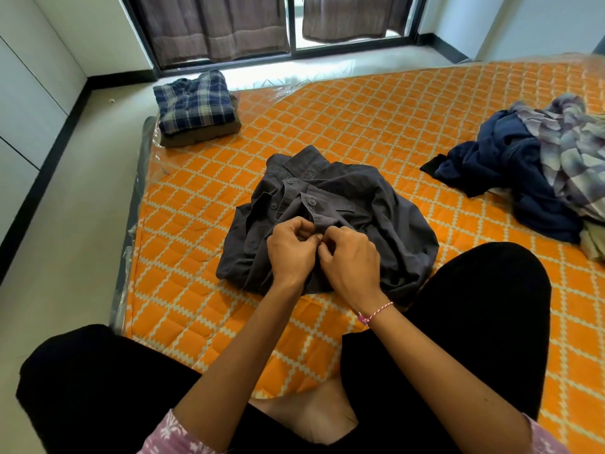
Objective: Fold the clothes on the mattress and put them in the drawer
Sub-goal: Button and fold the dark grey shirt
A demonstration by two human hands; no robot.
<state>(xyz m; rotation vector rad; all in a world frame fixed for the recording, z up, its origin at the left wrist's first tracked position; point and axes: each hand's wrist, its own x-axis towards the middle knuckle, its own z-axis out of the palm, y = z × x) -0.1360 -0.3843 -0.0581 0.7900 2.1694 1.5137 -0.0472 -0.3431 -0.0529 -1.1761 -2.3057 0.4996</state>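
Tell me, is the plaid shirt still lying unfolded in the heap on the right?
No, the plaid shirt sits folded on a brown garment at the mattress's far left corner.

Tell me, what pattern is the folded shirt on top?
Blue and cream plaid shirt, clearest in the head view.

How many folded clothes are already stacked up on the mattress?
2: a folded plaid shirt on top and a brown garment beneath it, at the far left corner of the mattress. More could be hidden between them.
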